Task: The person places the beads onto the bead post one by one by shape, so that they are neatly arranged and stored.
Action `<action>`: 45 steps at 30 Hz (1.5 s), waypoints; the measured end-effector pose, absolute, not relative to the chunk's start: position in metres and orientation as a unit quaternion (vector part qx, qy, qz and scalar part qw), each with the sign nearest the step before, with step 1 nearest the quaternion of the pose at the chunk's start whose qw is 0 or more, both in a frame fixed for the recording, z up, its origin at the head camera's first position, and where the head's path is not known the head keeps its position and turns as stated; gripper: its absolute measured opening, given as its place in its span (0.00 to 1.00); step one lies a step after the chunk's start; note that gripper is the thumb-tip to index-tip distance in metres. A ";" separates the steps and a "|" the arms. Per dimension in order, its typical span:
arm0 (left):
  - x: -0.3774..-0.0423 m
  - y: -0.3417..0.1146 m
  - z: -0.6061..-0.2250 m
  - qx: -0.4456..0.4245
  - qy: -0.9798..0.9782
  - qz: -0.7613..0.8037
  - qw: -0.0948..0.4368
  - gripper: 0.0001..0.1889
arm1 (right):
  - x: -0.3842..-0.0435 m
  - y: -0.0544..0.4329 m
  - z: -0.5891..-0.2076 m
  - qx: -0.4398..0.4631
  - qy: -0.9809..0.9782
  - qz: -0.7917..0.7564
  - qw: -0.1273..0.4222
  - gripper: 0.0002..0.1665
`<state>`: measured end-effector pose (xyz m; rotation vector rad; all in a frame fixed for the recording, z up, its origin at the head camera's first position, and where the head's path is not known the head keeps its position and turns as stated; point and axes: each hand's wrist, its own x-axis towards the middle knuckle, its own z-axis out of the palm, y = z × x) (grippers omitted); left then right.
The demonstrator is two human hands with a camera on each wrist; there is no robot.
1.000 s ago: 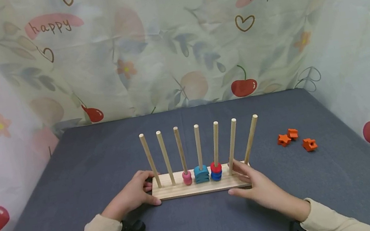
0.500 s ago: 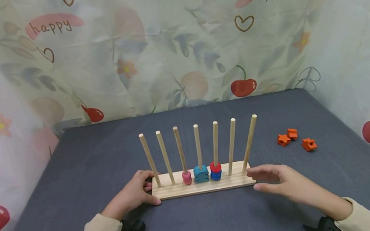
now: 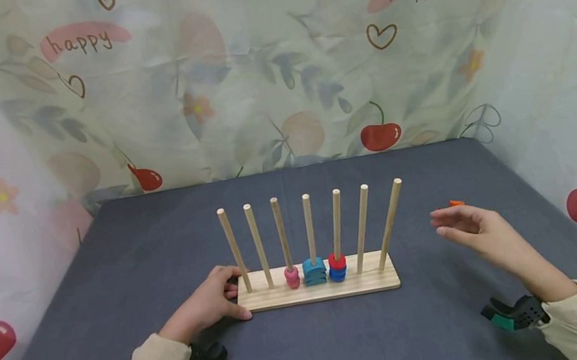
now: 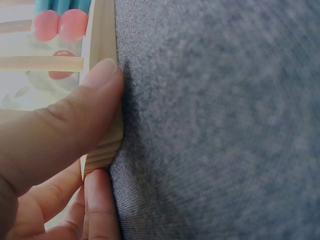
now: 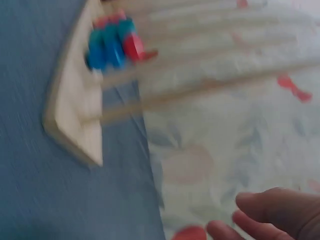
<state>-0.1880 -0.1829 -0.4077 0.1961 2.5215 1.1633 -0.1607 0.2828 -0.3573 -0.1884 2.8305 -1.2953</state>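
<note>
A wooden peg stand (image 3: 320, 293) with several upright pegs sits mid-table in the head view. My left hand (image 3: 203, 305) grips its left end; in the left wrist view the thumb (image 4: 97, 82) lies along the base's front edge, with fingers round the end. Pink beads (image 3: 292, 278), teal pieces (image 3: 314, 272) and a red bead (image 3: 336, 258) over blue ones (image 3: 338, 275) sit low on three neighbouring pegs. My right hand (image 3: 486, 235), fingers loosely extended, is over the right side, in front of an orange bead (image 3: 457, 202). It covers the other orange beads.
Dark grey cloth covers the table (image 3: 319, 355). A printed curtain (image 3: 254, 83) rises behind the table and along both sides. Black cameras are strapped at the left wrist (image 3: 207, 358) and right wrist (image 3: 517, 313).
My right hand has left the stand's right end and moved right and away from me to the orange beads. The left hand keeps its grip; the stand stays in place.
</note>
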 end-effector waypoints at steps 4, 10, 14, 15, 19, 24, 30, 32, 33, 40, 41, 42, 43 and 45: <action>-0.188 -0.183 -0.408 0.066 0.890 0.413 0.180 0.43 | -0.173 0.306 -0.357 -0.025 0.914 -0.405 -0.024 0.34; -0.190 -0.183 -0.410 0.057 0.893 0.410 0.179 0.43 | -0.186 0.339 -0.367 0.029 0.922 -0.386 -0.033 0.43; -0.191 -0.183 -0.411 0.054 0.893 0.409 0.179 0.42 | -0.192 0.352 -0.380 0.054 0.928 -0.369 -0.006 0.46; -0.191 -0.183 -0.411 0.054 0.894 0.408 0.179 0.42 | -0.193 0.354 -0.384 0.056 0.929 -0.366 0.003 0.46; -0.191 -0.183 -0.410 0.054 0.894 0.407 0.179 0.42 | -0.196 0.362 -0.398 0.056 0.936 -0.346 0.025 0.46; -0.190 -0.182 -0.409 0.058 0.895 0.406 0.178 0.43 | -0.199 0.366 -0.407 0.058 0.943 -0.325 0.037 0.44; -0.189 -0.181 -0.408 0.058 0.894 0.405 0.181 0.43 | -0.203 0.365 -0.409 0.066 0.951 -0.302 0.025 0.39; -0.189 -0.181 -0.408 0.056 0.895 0.404 0.181 0.43 | -0.203 0.365 -0.408 0.068 0.952 -0.298 0.020 0.36; -0.190 -0.181 -0.408 0.056 0.895 0.403 0.181 0.43 | -0.202 0.364 -0.407 0.070 0.952 -0.297 0.017 0.35; -0.190 -0.181 -0.408 0.051 0.896 0.401 0.184 0.43 | -0.196 0.357 -0.389 0.076 0.942 -0.327 -0.026 0.33; -0.190 -0.181 -0.408 0.050 0.897 0.400 0.184 0.43 | -0.195 0.355 -0.385 0.075 0.940 -0.331 -0.034 0.34; -0.190 -0.181 -0.408 0.049 0.897 0.399 0.184 0.43 | -0.194 0.352 -0.380 0.076 0.938 -0.337 -0.040 0.35; -0.190 -0.181 -0.408 0.049 0.897 0.399 0.184 0.44 | -0.194 0.349 -0.376 0.077 0.935 -0.345 -0.044 0.36; -0.190 -0.181 -0.408 0.049 0.897 0.399 0.184 0.44 | -0.192 0.341 -0.368 0.075 0.927 -0.363 -0.050 0.38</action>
